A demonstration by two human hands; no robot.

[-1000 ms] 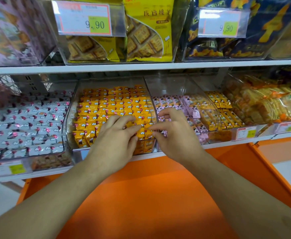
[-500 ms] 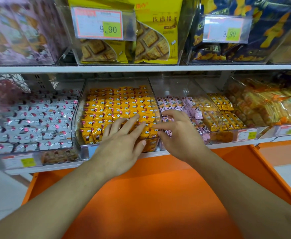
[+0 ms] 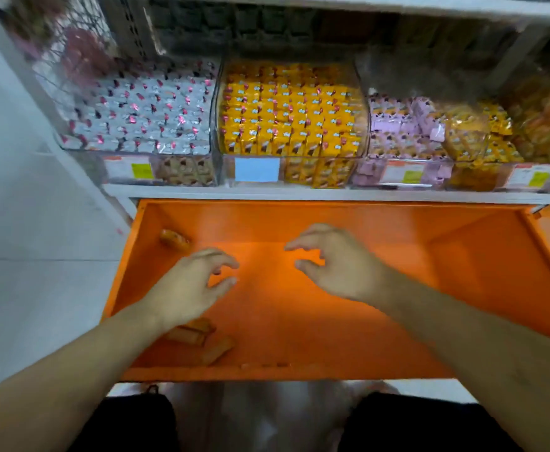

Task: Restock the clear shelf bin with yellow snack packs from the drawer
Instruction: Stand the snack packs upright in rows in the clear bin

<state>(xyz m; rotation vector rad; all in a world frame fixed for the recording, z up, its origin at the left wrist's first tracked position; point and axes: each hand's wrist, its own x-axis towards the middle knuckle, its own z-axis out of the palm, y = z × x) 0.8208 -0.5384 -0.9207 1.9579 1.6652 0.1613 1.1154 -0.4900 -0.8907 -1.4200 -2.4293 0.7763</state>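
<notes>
While the orange drawer (image 3: 463, 288) is sitting pulled out under the shelf so the leftovers are reachable, the clear shelf bin (image 3: 291, 171) right above it is already looking pretty much packed with neat rows of yellow snack packs (image 3: 286, 122). Both arms are hanging over the drawer, with the left hand (image 3: 187, 290) and right hand (image 3: 339, 262) loosely curled and gripping nothing, probably getting ready to scoop. Only a few stray packs (image 3: 198, 334) are lying near the front left under the left wrist, plus one more pack (image 3: 174, 239) at the back left corner, all too blurry to read.
</notes>
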